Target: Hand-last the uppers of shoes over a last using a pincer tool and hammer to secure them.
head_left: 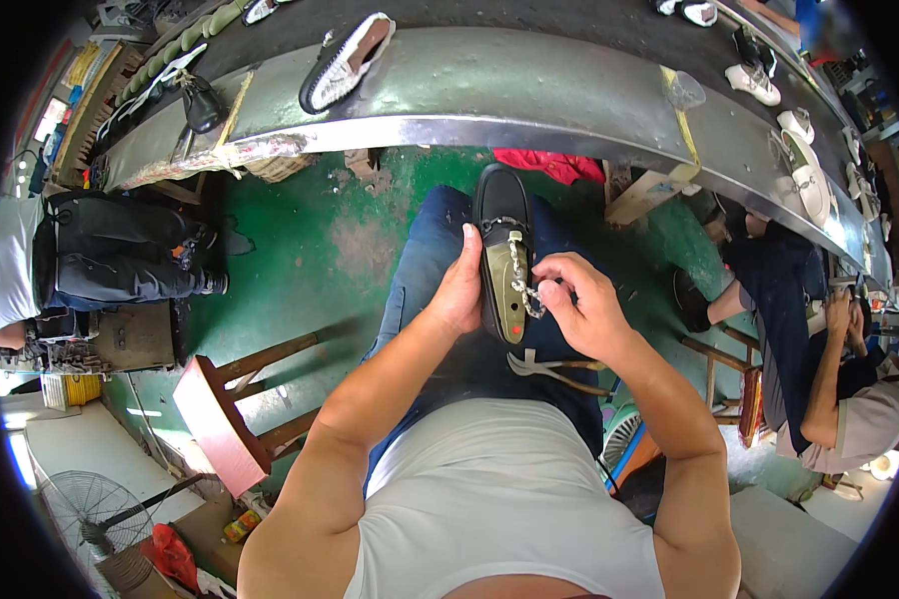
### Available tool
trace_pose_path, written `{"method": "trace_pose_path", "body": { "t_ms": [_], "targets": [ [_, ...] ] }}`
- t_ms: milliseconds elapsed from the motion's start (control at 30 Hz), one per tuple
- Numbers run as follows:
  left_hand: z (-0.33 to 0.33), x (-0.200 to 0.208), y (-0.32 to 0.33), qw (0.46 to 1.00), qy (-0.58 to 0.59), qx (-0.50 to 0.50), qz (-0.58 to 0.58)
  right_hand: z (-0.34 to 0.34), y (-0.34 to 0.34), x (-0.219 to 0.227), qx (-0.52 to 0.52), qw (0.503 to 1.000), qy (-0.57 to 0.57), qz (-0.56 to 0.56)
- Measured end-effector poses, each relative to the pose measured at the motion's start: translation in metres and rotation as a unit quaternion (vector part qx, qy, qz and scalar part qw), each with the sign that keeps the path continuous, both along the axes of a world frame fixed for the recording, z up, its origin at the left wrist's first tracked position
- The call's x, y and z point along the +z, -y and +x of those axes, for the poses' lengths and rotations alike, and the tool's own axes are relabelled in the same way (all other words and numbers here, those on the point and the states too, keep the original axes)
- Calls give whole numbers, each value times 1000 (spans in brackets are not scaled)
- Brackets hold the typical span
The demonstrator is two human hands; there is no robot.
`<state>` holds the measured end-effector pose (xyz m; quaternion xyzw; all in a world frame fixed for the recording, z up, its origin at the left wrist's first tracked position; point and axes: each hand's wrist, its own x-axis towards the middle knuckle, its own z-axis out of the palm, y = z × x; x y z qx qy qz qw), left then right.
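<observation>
A black moccasin-style shoe (503,200) is held over my lap, toe pointing away from me. Inside it sits an olive-green shoe last (510,299) with a small red dot near the heel end. My left hand (459,284) grips the shoe along its left side. A speckled white-and-grey cord (516,265) runs down from the lacing over the last, and its lower end curls to the right. My right hand (578,301) pinches that end between thumb and fingers. Pincers with a metal head (531,366) lie on my lap below the heel.
A long metal-edged bench (449,132) curves across ahead, bearing a black-and-white shoe (350,62). More light shoes (807,180) sit along its right side. A wooden stool (215,424) stands at left. People sit on both sides; a fan (95,529) is at lower left.
</observation>
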<state>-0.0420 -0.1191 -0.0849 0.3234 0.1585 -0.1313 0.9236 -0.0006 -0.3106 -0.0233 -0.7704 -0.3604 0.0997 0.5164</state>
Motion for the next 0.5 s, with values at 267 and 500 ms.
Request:
{"method": "trace_pose_path", "body": {
  "t_ms": [267, 500],
  "targets": [
    [-5, -3, 1, 995, -22, 35, 95, 23, -27, 3, -71, 989, -85, -97],
    [-19, -37, 8, 984, -1, 40, 176, 22, -19, 2, 28, 968, 210, -136]
  ]
}}
